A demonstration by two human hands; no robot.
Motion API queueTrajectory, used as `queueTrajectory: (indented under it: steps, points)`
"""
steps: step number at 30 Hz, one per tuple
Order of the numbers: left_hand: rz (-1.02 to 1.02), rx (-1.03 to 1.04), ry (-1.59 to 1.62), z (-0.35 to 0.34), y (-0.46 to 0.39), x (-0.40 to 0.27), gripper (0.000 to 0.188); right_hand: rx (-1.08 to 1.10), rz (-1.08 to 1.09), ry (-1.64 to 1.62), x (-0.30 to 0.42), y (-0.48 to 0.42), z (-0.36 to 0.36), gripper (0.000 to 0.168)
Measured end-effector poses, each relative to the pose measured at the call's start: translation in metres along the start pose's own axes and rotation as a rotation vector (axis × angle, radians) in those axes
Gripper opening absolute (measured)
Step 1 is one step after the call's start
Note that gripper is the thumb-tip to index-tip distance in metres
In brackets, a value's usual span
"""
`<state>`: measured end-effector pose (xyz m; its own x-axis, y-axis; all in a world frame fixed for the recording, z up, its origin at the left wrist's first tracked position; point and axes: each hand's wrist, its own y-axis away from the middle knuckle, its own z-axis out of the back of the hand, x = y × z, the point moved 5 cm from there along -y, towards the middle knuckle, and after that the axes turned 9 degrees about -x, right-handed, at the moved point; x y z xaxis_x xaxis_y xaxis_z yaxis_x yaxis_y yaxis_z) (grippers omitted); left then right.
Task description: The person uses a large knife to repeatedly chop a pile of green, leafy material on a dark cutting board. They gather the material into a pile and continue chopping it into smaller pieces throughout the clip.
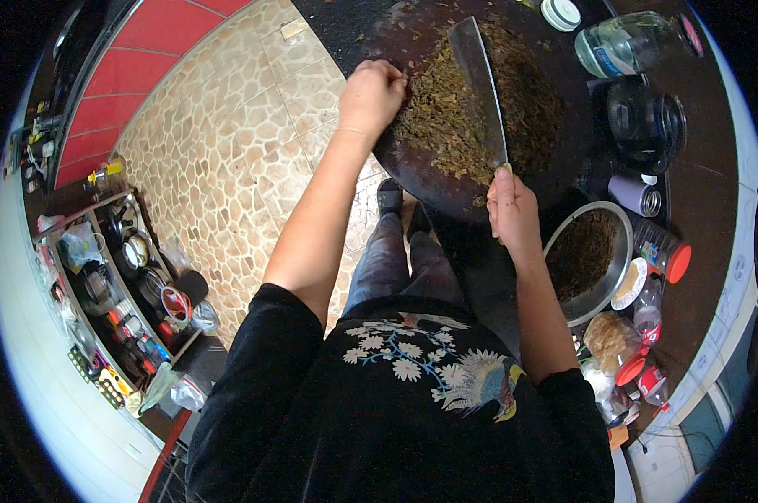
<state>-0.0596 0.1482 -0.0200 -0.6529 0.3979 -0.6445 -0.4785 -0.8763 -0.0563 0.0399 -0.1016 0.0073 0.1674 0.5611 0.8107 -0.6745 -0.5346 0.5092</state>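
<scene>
My right hand (513, 207) grips the handle of a cleaver (479, 82), whose broad blade points away from me. The blade lies over a heap of chopped leafy greens (445, 119), yellowish-green to its left and darker brown to its right. The heap sits on a dark round chopping board (429, 182), with scraps scattered toward the rim. At the board's left edge is my left hand (373, 94), its fingers curled and the fingertips close to the greens. Whether anything is pinched in those fingers is hidden.
Right of the board stands a metal bowl (627, 251) with dark chopped matter inside. Along the counter are a large glass jar (618, 47), a dark glass pot (643, 122), a purple cup (634, 193) and red-lidded plastic jars (662, 251). A crowded shelf rack (112, 264) stands left.
</scene>
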Motion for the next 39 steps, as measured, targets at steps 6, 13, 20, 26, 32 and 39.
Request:
queueTrajectory:
  steps: [6, 13, 20, 26, 32, 39]
  points:
    - [0.020, 0.005, 0.178, 0.012, 0.019, 0.009, 0.014, -0.003, -0.066, 0.017, 0.001, 0.000, 0.001, 0.044]
    - [-0.249, -0.084, 0.055, 0.013, 0.050, -0.025, 0.022, 0.024, -0.121, -0.013, -0.001, 0.002, 0.000, 0.042]
    - [-0.415, -0.080, 0.177, 0.002, 0.061, -0.018, 0.043, -0.061, -0.045, 0.034, 0.008, -0.006, -0.004, 0.036]
    - [-0.404, -0.198, 0.206, -0.021, 0.084, -0.027, 0.037, -0.050, -0.097, 0.184, 0.028, -0.021, -0.003, 0.028]
    - [-0.369, -0.212, 0.171, -0.012, 0.090, -0.033, 0.035, -0.175, 0.271, 0.426, 0.050, -0.025, 0.008, 0.026]
    - [-0.201, -0.447, 0.175, 0.030, 0.046, -0.003, 0.024, -0.178, 0.435, 0.363, 0.075, 0.000, 0.011, 0.024]
